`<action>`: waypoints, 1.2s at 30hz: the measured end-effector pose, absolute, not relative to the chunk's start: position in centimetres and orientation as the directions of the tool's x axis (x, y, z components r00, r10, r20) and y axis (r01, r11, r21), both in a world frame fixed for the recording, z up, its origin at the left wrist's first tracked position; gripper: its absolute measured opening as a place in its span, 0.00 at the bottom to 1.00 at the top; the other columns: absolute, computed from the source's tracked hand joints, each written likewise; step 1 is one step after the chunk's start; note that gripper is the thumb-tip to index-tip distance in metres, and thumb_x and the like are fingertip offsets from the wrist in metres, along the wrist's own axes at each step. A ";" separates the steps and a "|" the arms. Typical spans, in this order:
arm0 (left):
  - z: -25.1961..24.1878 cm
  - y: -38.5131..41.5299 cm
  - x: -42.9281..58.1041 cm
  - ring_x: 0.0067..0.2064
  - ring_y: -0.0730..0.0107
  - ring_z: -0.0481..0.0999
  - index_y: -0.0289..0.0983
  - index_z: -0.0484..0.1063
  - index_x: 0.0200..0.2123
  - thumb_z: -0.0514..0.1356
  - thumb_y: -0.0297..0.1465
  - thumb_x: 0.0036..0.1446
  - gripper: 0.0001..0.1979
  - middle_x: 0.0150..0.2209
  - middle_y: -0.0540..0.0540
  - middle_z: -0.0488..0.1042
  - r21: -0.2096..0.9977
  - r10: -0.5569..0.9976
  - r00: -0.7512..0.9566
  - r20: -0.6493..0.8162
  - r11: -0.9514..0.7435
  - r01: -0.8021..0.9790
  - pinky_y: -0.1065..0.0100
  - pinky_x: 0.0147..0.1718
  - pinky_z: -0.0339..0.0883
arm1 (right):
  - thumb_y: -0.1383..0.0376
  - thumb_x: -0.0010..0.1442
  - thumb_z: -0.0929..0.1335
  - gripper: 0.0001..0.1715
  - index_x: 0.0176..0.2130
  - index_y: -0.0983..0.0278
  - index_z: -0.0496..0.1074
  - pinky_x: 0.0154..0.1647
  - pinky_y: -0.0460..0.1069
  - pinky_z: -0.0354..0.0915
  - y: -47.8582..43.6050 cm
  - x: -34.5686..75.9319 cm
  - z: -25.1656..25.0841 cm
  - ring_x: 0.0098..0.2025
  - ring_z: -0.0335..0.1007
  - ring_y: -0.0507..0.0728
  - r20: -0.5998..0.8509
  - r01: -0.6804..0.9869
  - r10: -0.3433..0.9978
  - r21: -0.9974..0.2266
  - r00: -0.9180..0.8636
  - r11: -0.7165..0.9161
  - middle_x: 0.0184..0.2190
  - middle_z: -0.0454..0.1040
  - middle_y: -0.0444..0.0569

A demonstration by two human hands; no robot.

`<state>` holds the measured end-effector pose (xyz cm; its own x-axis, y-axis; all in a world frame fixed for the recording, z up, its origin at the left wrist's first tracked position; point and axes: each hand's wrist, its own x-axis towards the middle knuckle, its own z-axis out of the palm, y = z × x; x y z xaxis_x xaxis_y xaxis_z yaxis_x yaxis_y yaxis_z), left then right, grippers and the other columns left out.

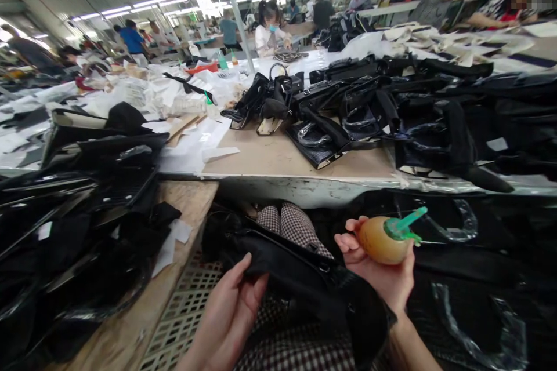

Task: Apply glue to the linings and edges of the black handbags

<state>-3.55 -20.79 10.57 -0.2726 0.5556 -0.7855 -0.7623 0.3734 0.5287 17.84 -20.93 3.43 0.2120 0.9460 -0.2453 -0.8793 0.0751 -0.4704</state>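
My right hand (383, 269) is closed around a small amber glue bottle (385, 239) with a green nozzle that points up and to the right. My left hand (228, 313) grips the edge of a black bag piece (296, 272) lying across my lap, thumb on top. Checked trousers (291, 226) show beneath the bag piece. Both hands are below the front edge of the worktable (278, 156).
A pile of black bags and straps (413, 110) covers the table's right half. More black pieces (73, 203) are stacked on a wooden bench at the left. White paper and scraps lie at the far left. Other people work at tables in the background.
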 end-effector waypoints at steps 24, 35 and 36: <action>7.6 -14.0 -3.4 0.38 0.64 0.77 0.33 0.68 0.53 0.62 0.41 0.62 0.21 0.35 0.46 0.79 0.364 0.528 0.793 0.305 -0.834 0.415 0.53 0.53 0.66 | 0.43 0.64 0.63 0.31 0.42 0.66 0.76 0.15 0.43 0.52 -18.2 17.7 5.1 0.14 0.40 0.43 -0.206 -0.858 0.973 -0.513 0.099 -0.022 0.31 0.67 0.45; 5.2 -14.3 -1.4 0.49 0.77 0.77 0.45 0.73 0.52 0.61 0.26 0.61 0.17 0.44 0.57 0.82 0.245 0.288 0.755 0.589 -0.954 0.173 0.67 0.67 0.56 | 0.41 0.61 0.64 0.31 0.33 0.66 0.73 0.12 0.43 0.52 -14.8 17.2 5.2 0.12 0.48 0.45 -0.366 -0.851 0.926 -0.513 0.094 -0.117 0.24 0.71 0.46; 5.4 -14.1 -1.4 0.46 0.78 0.79 0.48 0.74 0.50 0.61 0.28 0.61 0.15 0.42 0.59 0.83 0.338 0.363 0.762 0.536 -0.920 0.200 0.69 0.64 0.60 | 0.40 0.60 0.66 0.32 0.32 0.67 0.73 0.12 0.43 0.53 -14.8 16.7 5.2 0.12 0.50 0.47 -0.385 -0.846 0.921 -0.510 0.066 -0.153 0.21 0.69 0.45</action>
